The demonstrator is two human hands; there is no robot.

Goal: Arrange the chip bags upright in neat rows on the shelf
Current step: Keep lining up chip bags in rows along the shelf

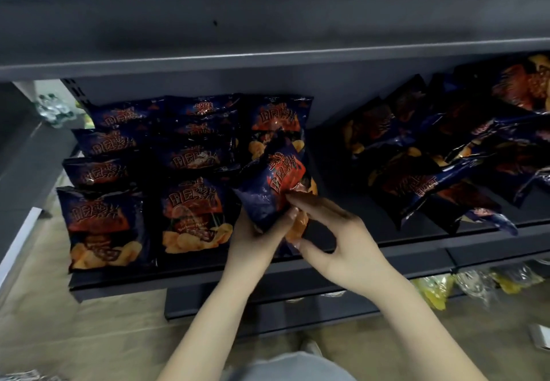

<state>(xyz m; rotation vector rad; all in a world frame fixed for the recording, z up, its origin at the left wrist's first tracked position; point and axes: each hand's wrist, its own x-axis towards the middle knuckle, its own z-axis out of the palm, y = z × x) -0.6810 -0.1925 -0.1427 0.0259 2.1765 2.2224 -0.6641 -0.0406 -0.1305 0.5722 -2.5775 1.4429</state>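
Evidently, a single chip bag [268, 190] was held tilted just above the front part of the shelf [387, 257], and it is taken as the landmark for what follows. Its lower end was gripped from beneath by the left hand [256, 239], fingers curled round the foil, while its lower right corner was pinched between the thumb and bent fingers of the right hand [336, 231]. The step in hand was judged to be the seating of this bag in a third row: to its left, two rows of bags [184, 166] were stood up and overlapped, and directly behind it one upright bag [275, 118] was set. Next, the bag would need to be turned label-forward, straightened and lowered onto its base against that one. To its right a bare stretch of shelf was left open, and beyond that a tumbled heap of bags [446, 157] was yet to be sorted. Headroom above it was limited by the upper shelf [268, 53]; the shelf's front lip lay just below the hands.
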